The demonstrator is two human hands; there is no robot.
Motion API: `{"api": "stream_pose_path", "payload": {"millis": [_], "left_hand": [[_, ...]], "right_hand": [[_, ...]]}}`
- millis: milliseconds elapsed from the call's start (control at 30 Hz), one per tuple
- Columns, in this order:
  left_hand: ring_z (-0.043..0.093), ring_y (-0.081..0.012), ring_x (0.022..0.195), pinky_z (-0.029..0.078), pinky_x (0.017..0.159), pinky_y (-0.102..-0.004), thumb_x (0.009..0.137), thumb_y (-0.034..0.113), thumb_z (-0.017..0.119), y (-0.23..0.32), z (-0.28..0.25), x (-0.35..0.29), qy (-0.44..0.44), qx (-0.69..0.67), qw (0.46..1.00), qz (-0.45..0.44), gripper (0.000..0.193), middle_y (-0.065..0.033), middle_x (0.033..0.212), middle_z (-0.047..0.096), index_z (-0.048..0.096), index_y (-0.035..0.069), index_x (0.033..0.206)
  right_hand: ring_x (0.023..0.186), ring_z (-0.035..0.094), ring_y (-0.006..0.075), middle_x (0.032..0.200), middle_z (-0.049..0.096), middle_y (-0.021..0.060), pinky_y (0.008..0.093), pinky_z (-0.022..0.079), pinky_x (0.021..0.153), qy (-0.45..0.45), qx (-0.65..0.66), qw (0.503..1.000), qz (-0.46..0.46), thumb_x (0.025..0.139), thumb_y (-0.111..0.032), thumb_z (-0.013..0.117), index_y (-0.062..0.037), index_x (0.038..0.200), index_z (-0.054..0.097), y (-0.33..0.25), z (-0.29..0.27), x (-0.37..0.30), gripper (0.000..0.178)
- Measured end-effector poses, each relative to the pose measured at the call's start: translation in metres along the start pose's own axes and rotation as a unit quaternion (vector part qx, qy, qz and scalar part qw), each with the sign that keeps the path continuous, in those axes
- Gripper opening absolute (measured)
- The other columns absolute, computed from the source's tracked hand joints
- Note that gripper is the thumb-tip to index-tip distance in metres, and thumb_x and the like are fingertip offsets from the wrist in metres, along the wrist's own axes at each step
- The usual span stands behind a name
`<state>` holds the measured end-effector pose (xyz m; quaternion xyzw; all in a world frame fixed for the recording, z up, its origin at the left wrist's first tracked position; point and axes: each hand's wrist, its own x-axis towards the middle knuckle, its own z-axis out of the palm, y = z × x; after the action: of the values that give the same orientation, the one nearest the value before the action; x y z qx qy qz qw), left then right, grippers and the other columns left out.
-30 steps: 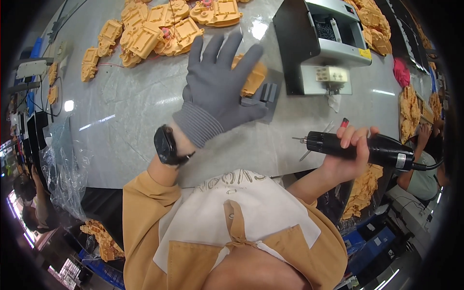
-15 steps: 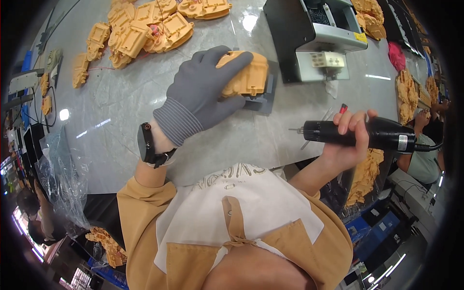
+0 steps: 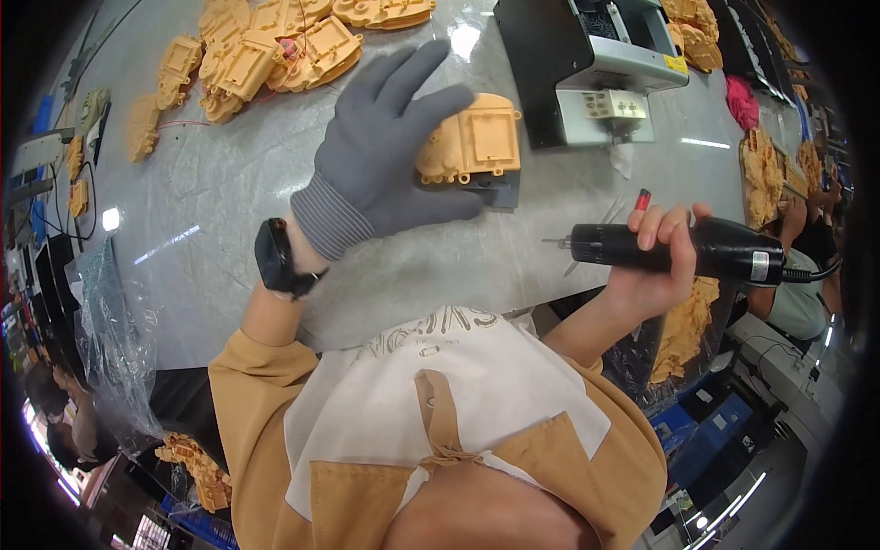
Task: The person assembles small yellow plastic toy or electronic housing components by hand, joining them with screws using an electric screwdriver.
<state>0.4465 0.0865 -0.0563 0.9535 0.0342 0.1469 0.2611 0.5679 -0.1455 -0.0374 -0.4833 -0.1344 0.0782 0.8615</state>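
Observation:
My left hand (image 3: 380, 151), in a grey glove, has its fingers and thumb spread around the left side of an orange plastic housing (image 3: 489, 137). The fingertips overlap the part's left edge; whether they touch it I cannot make out. Beneath the housing is a dark grey fixture block (image 3: 500, 194), mostly covered by it. My right hand (image 3: 662, 261) is bare and wraps round a black corded electric screwdriver (image 3: 724, 252), held level with its thin bit pointing left towards the middle of the table.
Orange housings (image 3: 266, 60) lie heaped at the far left. A black and silver screw-feeder-like machine (image 3: 587, 73) stands beyond the fixture to the right. A red-handled tool (image 3: 643, 199) lies near my right hand. More orange parts (image 3: 761, 179) sit at the right edge, clear plastic bags (image 3: 119, 339) at the left.
My left hand has opened from its grip on the orange housing, with the fingers lifting away. The housing now sits turned squarer on the fixture. My right hand keeps the screwdriver nearly still.

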Motion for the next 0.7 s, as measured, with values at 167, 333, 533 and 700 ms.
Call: {"api": "stream_pose_path", "payload": {"millis": [167,333,533,700], "left_hand": [[0.047,-0.0309,0.106,0.032,0.098,-0.0407,0.059,0.040,0.071,0.013,0.027,0.018,0.012,0.069,0.997,0.035,0.070,-0.0149,0.119,0.046,0.046,0.016,0.120],[0.047,-0.0319,0.106,0.037,0.095,-0.0425,0.055,0.031,0.077,0.002,0.022,0.007,-0.036,0.033,0.995,0.090,0.076,-0.0122,0.118,0.047,0.044,0.017,0.122],[0.043,-0.0327,0.112,0.039,0.093,-0.0422,0.056,0.033,0.078,-0.004,0.020,0.004,-0.053,0.090,0.988,0.111,0.073,-0.0120,0.120,0.046,0.047,0.018,0.121],[0.041,-0.0354,0.115,0.040,0.092,-0.0429,0.056,0.034,0.078,-0.007,0.029,0.002,-0.030,0.027,0.996,0.076,0.073,-0.0140,0.121,0.045,0.047,0.017,0.120]], "right_hand": [[0.054,0.043,0.0138,0.064,0.041,0.0025,0.0322,0.037,0.059,-0.002,0.008,1.000,0.003,0.074,-0.008,0.050,-0.0039,0.110,0.041,-0.007,0.004,0.002,0.037],[0.053,0.043,0.0142,0.064,0.041,0.0025,0.0326,0.037,0.059,-0.006,0.004,1.000,-0.007,0.075,-0.007,0.050,-0.0035,0.110,0.041,-0.003,0.000,0.003,0.037],[0.052,0.043,0.0144,0.063,0.041,0.0023,0.0327,0.037,0.058,0.012,-0.007,0.999,-0.043,0.076,-0.008,0.049,-0.0037,0.110,0.041,-0.007,-0.004,0.008,0.036],[0.051,0.045,0.0142,0.064,0.045,0.0035,0.0333,0.040,0.056,-0.045,0.023,0.981,-0.188,0.076,-0.007,0.046,-0.0033,0.112,0.039,-0.027,-0.004,0.059,0.036]]}}
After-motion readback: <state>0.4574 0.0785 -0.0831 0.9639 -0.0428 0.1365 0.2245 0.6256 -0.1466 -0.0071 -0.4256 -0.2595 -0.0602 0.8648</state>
